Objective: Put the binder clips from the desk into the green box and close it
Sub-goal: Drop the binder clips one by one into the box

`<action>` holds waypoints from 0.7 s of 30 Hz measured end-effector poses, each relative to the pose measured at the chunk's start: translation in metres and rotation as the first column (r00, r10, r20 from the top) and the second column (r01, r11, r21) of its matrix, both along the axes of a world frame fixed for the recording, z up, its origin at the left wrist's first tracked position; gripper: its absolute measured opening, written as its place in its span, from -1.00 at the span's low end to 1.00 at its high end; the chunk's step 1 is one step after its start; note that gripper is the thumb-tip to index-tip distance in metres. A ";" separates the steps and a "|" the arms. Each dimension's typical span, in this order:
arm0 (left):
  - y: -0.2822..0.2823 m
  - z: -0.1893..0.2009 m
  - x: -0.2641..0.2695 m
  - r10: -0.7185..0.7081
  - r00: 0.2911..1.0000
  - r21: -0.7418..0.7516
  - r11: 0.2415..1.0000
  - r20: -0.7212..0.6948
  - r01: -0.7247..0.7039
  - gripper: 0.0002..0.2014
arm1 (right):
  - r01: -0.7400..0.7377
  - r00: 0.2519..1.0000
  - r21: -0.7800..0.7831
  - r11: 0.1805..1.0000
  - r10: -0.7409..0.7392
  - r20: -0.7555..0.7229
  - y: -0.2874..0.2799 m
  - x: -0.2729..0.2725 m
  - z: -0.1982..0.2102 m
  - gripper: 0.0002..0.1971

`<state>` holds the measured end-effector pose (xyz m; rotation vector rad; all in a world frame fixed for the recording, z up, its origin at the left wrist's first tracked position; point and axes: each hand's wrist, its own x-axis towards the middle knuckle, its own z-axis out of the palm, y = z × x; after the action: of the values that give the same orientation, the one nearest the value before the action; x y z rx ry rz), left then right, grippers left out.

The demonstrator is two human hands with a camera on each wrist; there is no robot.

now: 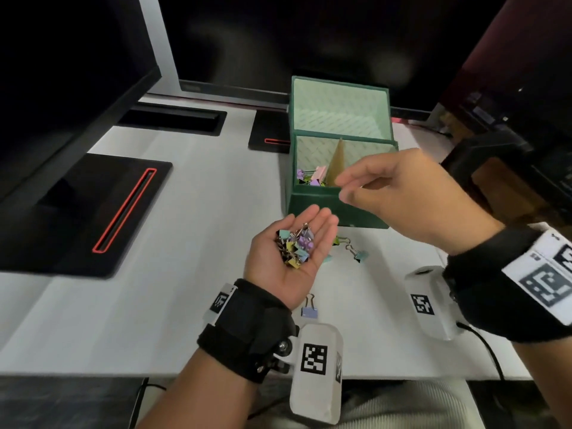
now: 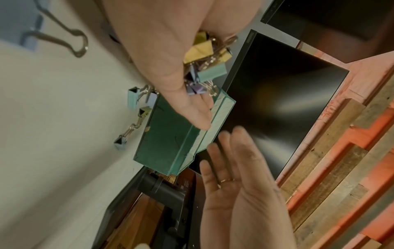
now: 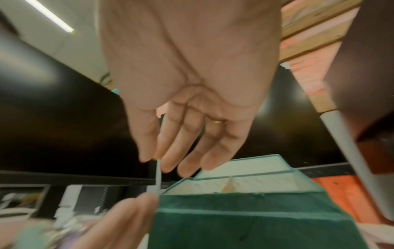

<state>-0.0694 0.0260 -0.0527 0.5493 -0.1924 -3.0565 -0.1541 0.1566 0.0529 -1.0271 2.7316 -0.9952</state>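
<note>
The green box stands open on the white desk, its lid upright behind it. Several pastel binder clips lie inside beside a tan pointed card. My left hand is palm up just in front of the box, and a heap of binder clips rests in its palm. My right hand hovers over the box's front right rim with relaxed fingers, holding nothing. Loose clips stay on the desk: a teal one and a blue one.
A dark monitor with a black base fills the left. Black cable slots sit at the back of the desk. Its front edge runs close to my body. Dark furniture stands to the right.
</note>
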 end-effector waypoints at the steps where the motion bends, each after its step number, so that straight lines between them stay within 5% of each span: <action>1: 0.001 0.001 -0.001 -0.002 1.000 -0.016 1.000 -0.010 0.002 -0.64 | -0.075 0.997 0.060 0.995 0.074 0.026 -0.001 0.008 0.002 -0.84; 7: 0.001 -0.003 -0.003 -0.007 1.000 -0.079 0.997 -0.030 0.005 -0.61 | -0.270 0.961 0.259 0.928 0.275 0.017 -0.013 0.028 -0.005 -0.76; 10: 0.003 -0.003 -0.005 -0.012 0.999 -0.104 0.995 -0.039 0.008 -0.62 | -0.247 0.967 0.201 0.948 0.254 -0.009 -0.021 0.030 -0.007 -0.86; 15: 0.012 0.000 -0.011 0.006 1.000 -0.127 0.992 0.010 -0.004 -0.74 | -0.139 0.982 0.338 0.931 0.172 -0.071 -0.032 0.028 -0.015 -0.84; 21: 0.019 -0.002 -0.011 -0.018 1.000 -0.136 0.991 0.002 0.018 -0.63 | -0.130 0.992 0.366 0.921 0.116 0.059 -0.030 0.026 -0.015 -0.89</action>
<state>-0.0800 0.0451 -0.0542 0.5428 -0.4045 -3.0306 -0.1286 0.1267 0.0383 -1.0779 2.6396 -0.4479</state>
